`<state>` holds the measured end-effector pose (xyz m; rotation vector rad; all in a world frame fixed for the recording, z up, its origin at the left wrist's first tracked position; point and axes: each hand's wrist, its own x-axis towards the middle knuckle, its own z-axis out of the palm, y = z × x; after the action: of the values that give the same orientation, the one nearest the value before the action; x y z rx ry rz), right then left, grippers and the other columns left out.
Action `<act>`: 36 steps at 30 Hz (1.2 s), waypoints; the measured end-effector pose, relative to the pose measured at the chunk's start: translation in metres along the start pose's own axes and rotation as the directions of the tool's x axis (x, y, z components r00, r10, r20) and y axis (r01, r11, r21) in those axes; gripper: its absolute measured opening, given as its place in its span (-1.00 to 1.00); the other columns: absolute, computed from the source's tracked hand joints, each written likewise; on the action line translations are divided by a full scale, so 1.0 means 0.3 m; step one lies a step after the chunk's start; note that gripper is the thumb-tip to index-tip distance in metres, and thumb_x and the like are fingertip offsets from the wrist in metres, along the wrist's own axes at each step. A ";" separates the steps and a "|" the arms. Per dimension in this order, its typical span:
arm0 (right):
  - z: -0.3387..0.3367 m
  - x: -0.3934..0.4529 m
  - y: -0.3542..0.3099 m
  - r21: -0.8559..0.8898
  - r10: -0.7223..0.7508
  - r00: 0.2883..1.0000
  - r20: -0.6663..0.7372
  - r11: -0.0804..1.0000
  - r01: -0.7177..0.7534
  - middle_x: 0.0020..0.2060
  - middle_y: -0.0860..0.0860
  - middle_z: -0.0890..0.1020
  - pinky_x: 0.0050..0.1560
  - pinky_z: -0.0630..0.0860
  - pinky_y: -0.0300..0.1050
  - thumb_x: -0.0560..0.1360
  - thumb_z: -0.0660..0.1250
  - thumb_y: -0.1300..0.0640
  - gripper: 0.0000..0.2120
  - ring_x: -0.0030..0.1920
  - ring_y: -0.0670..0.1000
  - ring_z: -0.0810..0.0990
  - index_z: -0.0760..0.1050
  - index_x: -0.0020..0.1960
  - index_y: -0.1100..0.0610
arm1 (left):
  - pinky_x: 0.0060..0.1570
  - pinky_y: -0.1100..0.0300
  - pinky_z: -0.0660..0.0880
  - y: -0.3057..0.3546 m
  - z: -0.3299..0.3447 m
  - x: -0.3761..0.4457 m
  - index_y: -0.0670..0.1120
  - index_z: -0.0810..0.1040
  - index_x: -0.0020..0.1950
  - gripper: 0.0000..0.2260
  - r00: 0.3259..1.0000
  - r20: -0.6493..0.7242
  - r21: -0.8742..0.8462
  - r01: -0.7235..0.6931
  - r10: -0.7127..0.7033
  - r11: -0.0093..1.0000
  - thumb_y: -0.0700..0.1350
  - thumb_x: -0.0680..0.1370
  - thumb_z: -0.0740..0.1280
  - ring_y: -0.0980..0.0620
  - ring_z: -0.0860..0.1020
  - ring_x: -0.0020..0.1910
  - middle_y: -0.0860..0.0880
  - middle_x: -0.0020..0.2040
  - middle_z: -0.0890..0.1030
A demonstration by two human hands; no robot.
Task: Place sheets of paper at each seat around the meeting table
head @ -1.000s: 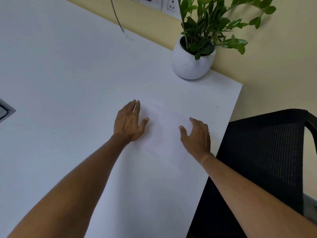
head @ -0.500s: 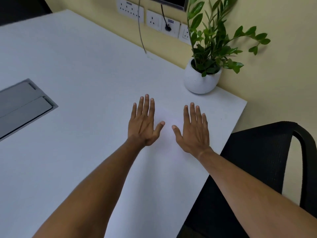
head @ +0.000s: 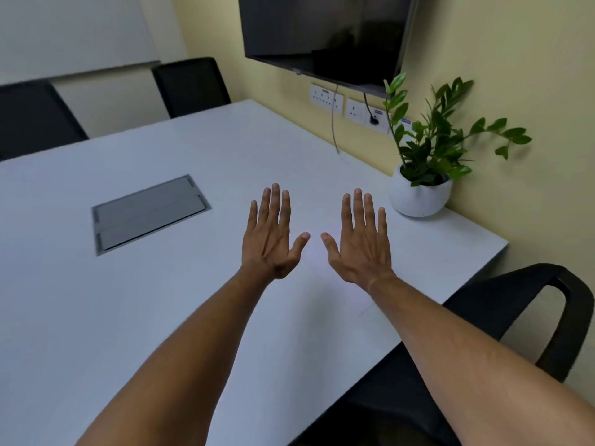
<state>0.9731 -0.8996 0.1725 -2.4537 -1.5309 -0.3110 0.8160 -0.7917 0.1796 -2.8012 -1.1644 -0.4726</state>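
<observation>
A white sheet of paper lies flat on the white meeting table, close to the right edge in front of a black chair. It is faint against the tabletop; only its near corner shows clearly. My left hand and my right hand are stretched out side by side over the sheet, palms down, fingers spread and straight. Neither hand holds anything. I cannot tell whether the palms touch the paper.
A potted plant in a white pot stands at the table's far right corner by the wall. A grey cable hatch is set into the tabletop at left. Two black chairs stand on the far side. A screen hangs on the wall.
Both hands went from resting at the sheet's edges with curled fingers to flat, spread and closer together. The view has tilted up, showing the far chairs and the screen.
</observation>
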 end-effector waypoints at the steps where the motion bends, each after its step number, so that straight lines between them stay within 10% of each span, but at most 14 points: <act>1: -0.029 -0.019 -0.011 0.007 -0.025 1.000 -0.012 1.000 0.025 0.59 0.15 -0.29 0.55 -0.27 0.18 0.60 -0.09 -0.28 -0.20 0.58 0.14 -0.33 -0.35 0.59 0.15 | 0.52 -0.05 -0.30 0.006 -0.038 -0.033 -0.13 -0.32 0.57 -0.26 1.000 -0.017 0.008 0.016 -0.016 1.000 0.29 0.59 -0.14 -0.07 -0.37 0.54 -0.13 0.57 -0.35; 18: -0.391 -0.424 -0.411 0.145 -0.479 0.854 -0.205 0.848 0.510 0.59 0.16 -0.27 0.55 -0.21 0.21 0.58 -0.06 -0.30 -0.17 0.59 0.14 -0.30 -0.32 0.60 0.16 | 0.54 -0.05 -0.25 -0.014 -0.590 -0.759 -0.15 -0.27 0.58 -0.26 0.910 -0.219 0.181 0.391 -0.351 0.902 0.26 0.61 -0.06 -0.07 -0.33 0.56 -0.14 0.59 -0.30; 36: -0.655 -1.096 -1.087 0.284 -0.762 0.554 -0.337 0.479 0.831 0.61 0.15 -0.21 0.56 -0.23 0.19 0.55 -0.09 -0.35 -0.15 0.60 0.14 -0.25 -0.28 0.61 0.15 | 0.52 -0.08 -0.29 -0.143 -1.034 -1.799 -0.14 -0.33 0.57 -0.24 0.650 -0.364 0.310 0.760 -0.667 0.571 0.24 0.61 0.00 -0.09 -0.35 0.55 -0.15 0.58 -0.34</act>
<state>0.5266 -1.1005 0.2880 -1.1881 -2.2913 -0.2802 0.3483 -1.1848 0.3061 -1.7356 -2.0375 -0.4431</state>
